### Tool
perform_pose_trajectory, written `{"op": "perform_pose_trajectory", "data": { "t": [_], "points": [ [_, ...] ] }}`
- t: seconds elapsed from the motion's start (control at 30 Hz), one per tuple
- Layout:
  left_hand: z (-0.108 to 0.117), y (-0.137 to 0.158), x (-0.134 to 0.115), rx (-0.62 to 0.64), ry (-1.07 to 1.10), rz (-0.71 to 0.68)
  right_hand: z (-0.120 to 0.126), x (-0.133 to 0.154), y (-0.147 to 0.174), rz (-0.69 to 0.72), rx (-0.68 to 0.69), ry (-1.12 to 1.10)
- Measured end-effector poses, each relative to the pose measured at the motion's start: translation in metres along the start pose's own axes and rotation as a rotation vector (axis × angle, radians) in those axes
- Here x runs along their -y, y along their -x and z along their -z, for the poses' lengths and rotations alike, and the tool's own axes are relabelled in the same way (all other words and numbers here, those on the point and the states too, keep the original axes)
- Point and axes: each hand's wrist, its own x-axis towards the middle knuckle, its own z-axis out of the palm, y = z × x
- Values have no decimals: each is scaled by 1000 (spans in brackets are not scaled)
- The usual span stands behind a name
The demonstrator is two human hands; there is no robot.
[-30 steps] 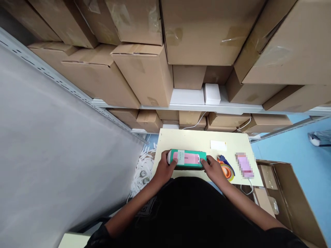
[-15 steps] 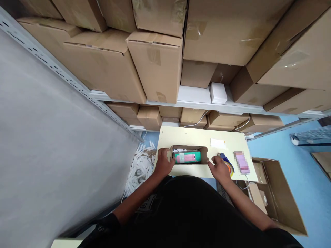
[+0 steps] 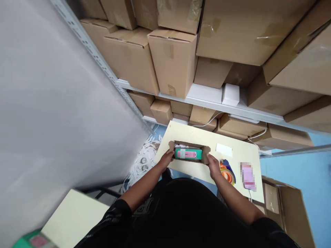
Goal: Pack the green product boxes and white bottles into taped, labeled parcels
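Observation:
An open cardboard box (image 3: 206,155) is between my two hands over the pale table. Inside it lies a green package (image 3: 198,154) with a pink bottle-like picture or item on it and a white label; white bits show behind it. My left hand (image 3: 166,160) grips the box's left end, fingers closed at the wall. My right hand (image 3: 213,166) grips the right end the same way. Just right of my right hand lies a blue tape dispenser (image 3: 226,164) with a yellow-and-orange roll.
On the pale table (image 3: 186,132) are a white paper (image 3: 224,150) and a pixelated pink item (image 3: 248,176) with a cable. Shelves of cardboard boxes (image 3: 172,62) stand ahead. White scraps (image 3: 141,163) cover the floor at left. A large open carton (image 3: 294,206) stands right; another pale surface (image 3: 74,217) is lower left.
Both hands have closed onto the box's ends, from fingers spread beside them. The view has turned, so the table looks tilted and the lower-left surface and a green item come into sight.

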Motion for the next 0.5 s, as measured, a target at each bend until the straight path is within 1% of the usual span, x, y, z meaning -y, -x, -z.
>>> {"op": "perform_pose_trajectory", "data": {
  "t": [0.03, 0.1, 0.2, 0.27, 0.37, 0.43, 0.5],
  "points": [
    [-6, 6, 6, -58, 9, -6, 4, -5, -1, 32, -3, 6],
    [-17, 20, 17, -138, 26, -11, 14, -11, -1, 75, 62, 18],
    [-26, 48, 33, -162, 22, -42, 21, -7, -5, 154, 238, 59],
    [-22, 72, 43, -182, -13, -87, 17, 2, -7, 168, 305, 74],
    [-1, 114, 54, -255, -10, -182, -2, 18, -5, 124, 406, 41],
    [20, 144, 62, -320, 42, -216, -23, 28, 4, 77, 503, 20],
    [44, 176, 73, -391, 94, -215, -46, 38, 20, 66, 584, 37]
  ]
}}
